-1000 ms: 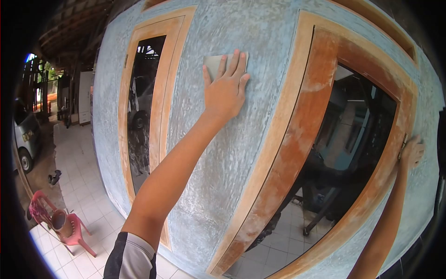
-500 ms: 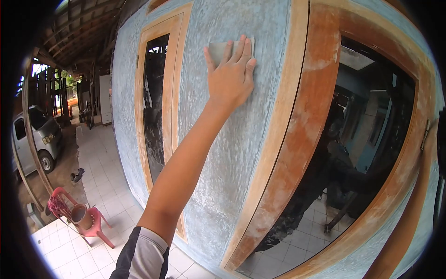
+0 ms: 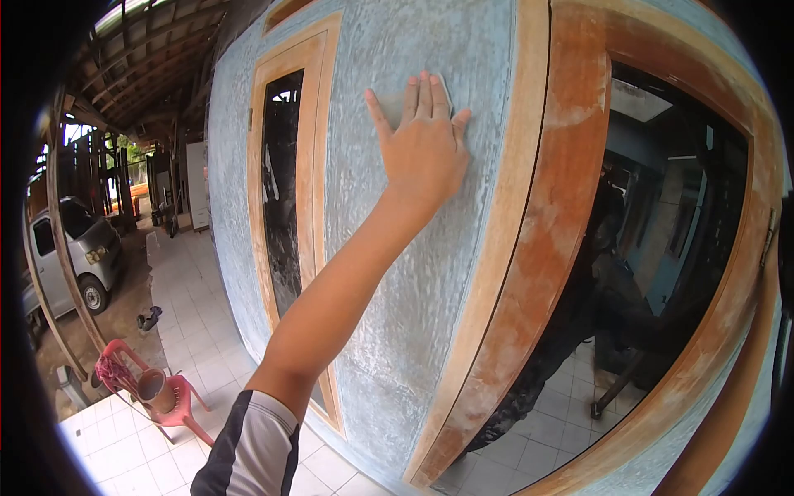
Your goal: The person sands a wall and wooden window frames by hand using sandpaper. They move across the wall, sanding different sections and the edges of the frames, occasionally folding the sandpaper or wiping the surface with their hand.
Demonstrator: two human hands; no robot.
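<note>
My left hand (image 3: pixel 423 136) lies flat on the blue-grey wall (image 3: pixel 397 314), its thumb and little finger spread wide. Under its fingers is a thin greyish sheet (image 3: pixel 395 106), pressed to the wall and mostly covered by the hand. My right forearm (image 3: pixel 724 397) rises along the right edge of the view to the orange-brown wooden frame. A small dark, narrow shape shows at its far end, and the fingers of my right hand cannot be made out there.
A narrow window (image 3: pixel 282 190) with a wooden frame is left of my arm. Dark reflective glass (image 3: pixel 662 215) fills the big frame (image 3: pixel 571 149) at right. Lower left, a red plastic chair (image 3: pixel 184 403) holds a bucket (image 3: pixel 154 388) on white tiles. Beyond stands a silver van (image 3: pixel 70 256).
My left hand has moved slightly right and down over the wall, and its middle fingers are closer together. Less of the sheet shows. The whole view has shifted a little.
</note>
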